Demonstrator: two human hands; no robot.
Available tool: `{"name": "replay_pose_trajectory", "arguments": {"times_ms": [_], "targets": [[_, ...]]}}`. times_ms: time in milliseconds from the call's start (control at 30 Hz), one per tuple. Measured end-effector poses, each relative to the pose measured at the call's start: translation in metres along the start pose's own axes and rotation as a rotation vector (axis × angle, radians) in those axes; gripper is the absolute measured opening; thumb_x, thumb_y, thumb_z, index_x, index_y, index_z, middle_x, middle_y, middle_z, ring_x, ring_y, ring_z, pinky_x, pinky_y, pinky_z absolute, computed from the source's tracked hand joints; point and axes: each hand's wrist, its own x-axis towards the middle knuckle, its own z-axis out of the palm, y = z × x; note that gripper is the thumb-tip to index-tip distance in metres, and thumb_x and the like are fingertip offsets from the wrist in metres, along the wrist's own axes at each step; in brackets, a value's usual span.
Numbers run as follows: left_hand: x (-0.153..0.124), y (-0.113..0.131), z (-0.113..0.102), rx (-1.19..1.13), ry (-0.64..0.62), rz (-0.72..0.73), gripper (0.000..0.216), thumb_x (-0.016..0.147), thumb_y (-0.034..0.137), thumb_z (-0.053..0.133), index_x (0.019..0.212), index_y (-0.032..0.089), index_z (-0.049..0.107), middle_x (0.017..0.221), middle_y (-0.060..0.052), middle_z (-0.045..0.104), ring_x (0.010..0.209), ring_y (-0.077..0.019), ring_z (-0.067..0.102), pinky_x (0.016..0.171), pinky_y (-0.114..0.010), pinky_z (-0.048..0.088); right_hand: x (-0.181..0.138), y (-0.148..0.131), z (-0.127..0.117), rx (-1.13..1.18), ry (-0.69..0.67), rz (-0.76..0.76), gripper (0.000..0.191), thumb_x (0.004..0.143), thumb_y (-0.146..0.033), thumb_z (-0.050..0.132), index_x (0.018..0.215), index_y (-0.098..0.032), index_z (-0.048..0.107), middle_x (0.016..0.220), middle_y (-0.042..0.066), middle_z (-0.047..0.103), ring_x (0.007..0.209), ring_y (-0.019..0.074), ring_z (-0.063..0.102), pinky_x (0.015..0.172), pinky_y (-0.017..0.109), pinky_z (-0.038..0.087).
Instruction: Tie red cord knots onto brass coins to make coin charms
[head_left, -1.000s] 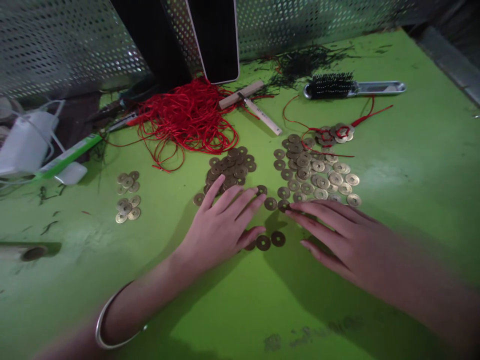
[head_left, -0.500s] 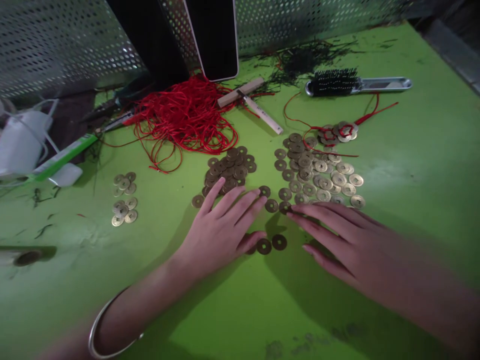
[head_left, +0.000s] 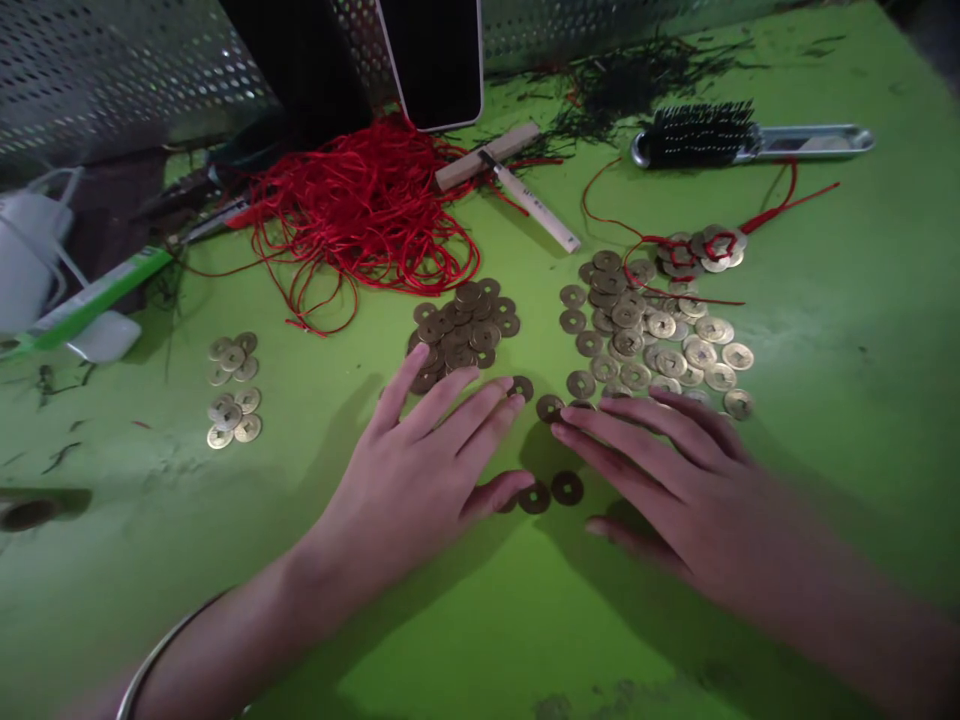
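My left hand [head_left: 412, 460] lies spread over the green table, its fingertips at the near edge of a heap of brass coins with square holes [head_left: 461, 330]. Its thumb partly covers a short row of loose coins [head_left: 534, 497]. My right hand [head_left: 667, 480] reaches in from the right with fingers stretched out. Its fingertips rest at a single coin [head_left: 550, 408] between the two heaps and partly hide another beside it. Beyond the right fingers spreads a wider heap of coins [head_left: 626, 315]. Several of its coins sit under my right hand's edge.
Red cord [head_left: 367, 205] lies tangled at the back, beside a wooden-handled tool [head_left: 536, 208] and a phone [head_left: 435, 60]. A round hairbrush [head_left: 697, 142] is at the back right, above coins tied with red cord [head_left: 720, 246]. Two small coin groups [head_left: 234, 415] lie left.
My right fingertips have shifted left, onto the coin in the gap between the heaps. My left hand stays by the left heap, still spread. The camera view has shifted slightly.
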Motion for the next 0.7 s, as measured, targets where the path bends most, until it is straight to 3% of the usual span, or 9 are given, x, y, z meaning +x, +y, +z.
{"name": "replay_pose_trajectory", "arguments": {"times_ms": [200, 433, 567, 700], "targets": [[-0.011, 0.001, -0.011, -0.055, -0.047, 0.029, 0.041, 0.097, 0.047, 0.037, 0.120, 0.021, 0.059, 0.129, 0.001, 0.060, 0.122, -0.0218, 0.053, 0.120, -0.049, 0.017, -0.001, 0.004, -0.005, 0.013, -0.005, 0.020, 0.050, 0.098, -0.046, 0.034, 0.131, -0.012, 0.052, 0.131, 0.004, 0.059, 0.121, 0.0274, 0.047, 0.105, 0.049, 0.031], [-0.011, 0.004, -0.013, -0.092, -0.063, 0.016, 0.040, 0.097, 0.045, 0.038, 0.119, 0.019, 0.059, 0.130, -0.001, 0.059, 0.122, -0.0233, 0.054, 0.119, -0.051, 0.020, -0.003, 0.001, 0.002, 0.012, -0.033, -0.012, 0.054, 0.099, -0.047, 0.031, 0.140, -0.014, 0.042, 0.146, 0.001, 0.043, 0.125, 0.0283, 0.044, 0.112, 0.050, 0.021], [-0.011, 0.004, -0.013, -0.091, -0.052, 0.039, 0.036, 0.097, 0.042, 0.040, 0.118, 0.019, 0.057, 0.130, -0.002, 0.060, 0.120, -0.0242, 0.055, 0.116, -0.055, 0.026, -0.004, 0.001, 0.003, 0.022, -0.036, -0.008, 0.056, 0.098, -0.049, 0.029, 0.140, -0.014, 0.041, 0.147, 0.000, 0.041, 0.126, 0.0278, 0.043, 0.114, 0.049, 0.017], [-0.013, 0.003, -0.011, -0.099, -0.062, 0.033, 0.030, 0.096, 0.038, 0.043, 0.113, 0.019, 0.058, 0.130, -0.002, 0.059, 0.121, -0.0227, 0.054, 0.118, -0.051, 0.024, -0.004, 0.002, 0.002, 0.026, -0.030, -0.016, 0.057, 0.098, -0.050, 0.030, 0.139, -0.014, 0.042, 0.148, 0.001, 0.041, 0.128, 0.0289, 0.042, 0.114, 0.051, 0.018]]}}
